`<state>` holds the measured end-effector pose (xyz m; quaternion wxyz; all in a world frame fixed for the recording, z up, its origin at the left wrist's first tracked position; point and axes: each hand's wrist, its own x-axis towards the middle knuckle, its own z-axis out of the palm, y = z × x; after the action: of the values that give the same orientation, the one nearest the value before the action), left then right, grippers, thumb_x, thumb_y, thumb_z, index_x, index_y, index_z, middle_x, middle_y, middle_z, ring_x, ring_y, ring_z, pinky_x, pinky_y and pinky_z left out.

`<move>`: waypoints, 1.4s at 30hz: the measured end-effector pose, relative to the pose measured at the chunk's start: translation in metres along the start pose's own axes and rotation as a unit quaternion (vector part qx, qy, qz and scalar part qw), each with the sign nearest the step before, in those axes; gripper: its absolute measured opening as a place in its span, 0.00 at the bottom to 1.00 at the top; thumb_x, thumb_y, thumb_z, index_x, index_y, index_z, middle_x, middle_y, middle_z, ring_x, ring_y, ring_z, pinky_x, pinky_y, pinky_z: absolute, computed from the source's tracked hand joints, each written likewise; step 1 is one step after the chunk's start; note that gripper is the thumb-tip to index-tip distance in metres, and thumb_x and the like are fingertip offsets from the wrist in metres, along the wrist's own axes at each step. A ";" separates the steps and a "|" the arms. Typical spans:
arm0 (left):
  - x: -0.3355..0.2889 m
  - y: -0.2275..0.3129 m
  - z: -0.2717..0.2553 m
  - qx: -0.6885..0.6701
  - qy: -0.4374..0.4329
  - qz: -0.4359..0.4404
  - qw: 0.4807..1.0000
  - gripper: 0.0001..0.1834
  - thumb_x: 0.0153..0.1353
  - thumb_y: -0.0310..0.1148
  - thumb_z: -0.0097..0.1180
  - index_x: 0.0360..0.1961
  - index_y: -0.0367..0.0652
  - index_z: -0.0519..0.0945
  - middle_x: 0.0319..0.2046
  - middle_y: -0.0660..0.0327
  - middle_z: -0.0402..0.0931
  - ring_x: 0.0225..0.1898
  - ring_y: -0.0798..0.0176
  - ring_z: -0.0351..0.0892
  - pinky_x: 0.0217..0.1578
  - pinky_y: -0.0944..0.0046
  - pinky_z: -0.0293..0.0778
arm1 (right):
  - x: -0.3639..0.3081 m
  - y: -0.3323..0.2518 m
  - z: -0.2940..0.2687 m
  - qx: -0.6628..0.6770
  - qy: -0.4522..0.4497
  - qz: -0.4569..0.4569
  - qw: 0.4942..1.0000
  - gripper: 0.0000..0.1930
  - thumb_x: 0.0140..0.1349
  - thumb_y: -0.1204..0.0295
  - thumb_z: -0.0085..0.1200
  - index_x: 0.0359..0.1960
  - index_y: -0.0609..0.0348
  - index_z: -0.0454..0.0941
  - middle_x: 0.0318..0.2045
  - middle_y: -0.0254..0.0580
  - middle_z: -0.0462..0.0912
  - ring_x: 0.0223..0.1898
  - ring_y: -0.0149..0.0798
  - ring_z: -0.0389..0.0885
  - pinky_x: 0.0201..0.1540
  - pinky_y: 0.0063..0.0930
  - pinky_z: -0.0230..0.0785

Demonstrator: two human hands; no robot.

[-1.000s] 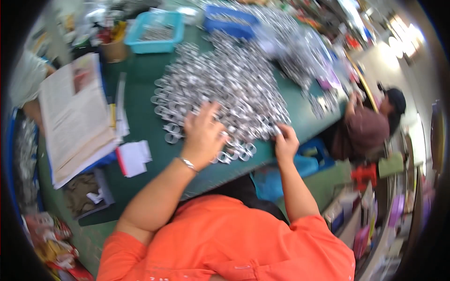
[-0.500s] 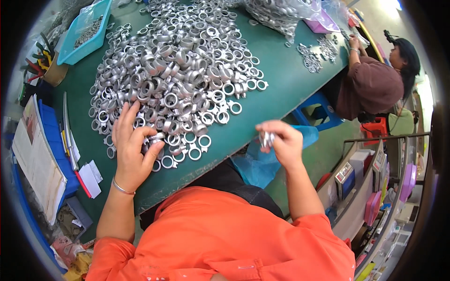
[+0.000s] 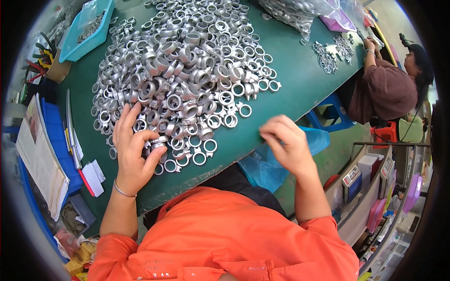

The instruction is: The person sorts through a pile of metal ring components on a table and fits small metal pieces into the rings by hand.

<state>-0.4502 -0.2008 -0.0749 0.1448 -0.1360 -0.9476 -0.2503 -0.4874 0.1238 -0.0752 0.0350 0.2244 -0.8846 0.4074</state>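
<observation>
A large heap of silver metal rings [image 3: 173, 101], each with a small lug, is spread over the green table [image 3: 276, 56]. My left hand [image 3: 133, 150] rests on the heap's near left edge, fingers stretched out and thumb apart. Some rings lie in the gap between its thumb and forefinger; it does not grip them. My right hand [image 3: 287, 143] is raised past the table's near edge, above a translucent blue plastic bag [image 3: 267, 171]. Its fingers are bent and slightly blurred, the thumb is apart from them, and no ring shows in it.
A turquoise basket [image 3: 89, 40] of small metal parts stands at the far left, near pliers [image 3: 41, 61]. Papers [image 3: 40, 157] lie along the left. A clear bag of rings [image 3: 293, 14] is at the back. A co-worker [image 3: 386, 91] sits at the right, beside a blue stool [image 3: 330, 114].
The silver ring piece seen in my right hand earlier is gone from it, and the fingers have loosened. My left hand stays at the heap. The whole view has shifted slightly.
</observation>
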 end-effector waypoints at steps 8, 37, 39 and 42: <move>0.000 0.000 -0.002 -0.008 -0.007 -0.004 1.000 0.10 0.45 0.32 0.62 0.29 0.45 0.74 0.62 0.48 0.58 0.66 0.42 0.49 0.62 0.50 0.44 | 0.027 0.010 0.022 0.005 0.024 -0.023 0.999 0.08 0.47 0.79 0.62 0.28 0.63 0.75 0.35 0.43 0.75 0.32 0.39 0.76 0.34 0.28 0.69; 0.000 0.001 0.002 0.001 0.018 0.014 1.000 0.10 0.48 0.34 0.61 0.30 0.45 0.75 0.61 0.48 0.60 0.65 0.43 0.51 0.61 0.50 0.45 | -0.063 0.028 -0.011 0.243 0.017 0.200 0.949 0.08 0.52 0.87 0.46 0.31 0.65 0.75 0.36 0.39 0.77 0.34 0.29 0.78 0.33 0.20 0.70; 0.000 0.001 0.001 0.007 0.022 0.009 1.000 0.10 0.48 0.34 0.61 0.30 0.45 0.75 0.61 0.49 0.60 0.65 0.43 0.51 0.61 0.50 0.45 | -0.063 0.028 -0.015 0.089 -0.011 0.149 0.985 0.09 0.50 0.88 0.46 0.30 0.64 0.76 0.34 0.40 0.78 0.35 0.32 0.78 0.34 0.22 0.70; 0.001 0.002 0.004 -0.002 0.015 0.009 1.000 0.09 0.48 0.31 0.60 0.30 0.44 0.74 0.62 0.50 0.59 0.66 0.43 0.50 0.63 0.50 0.45 | -0.055 0.026 -0.008 0.014 0.054 0.061 0.997 0.08 0.49 0.87 0.49 0.30 0.64 0.76 0.31 0.44 0.77 0.32 0.40 0.77 0.35 0.27 0.70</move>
<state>-0.4513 -0.1973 -0.0767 0.1615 -0.1413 -0.9435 -0.2525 -0.4505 0.1649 -0.1016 0.0550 0.1485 -0.8876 0.4326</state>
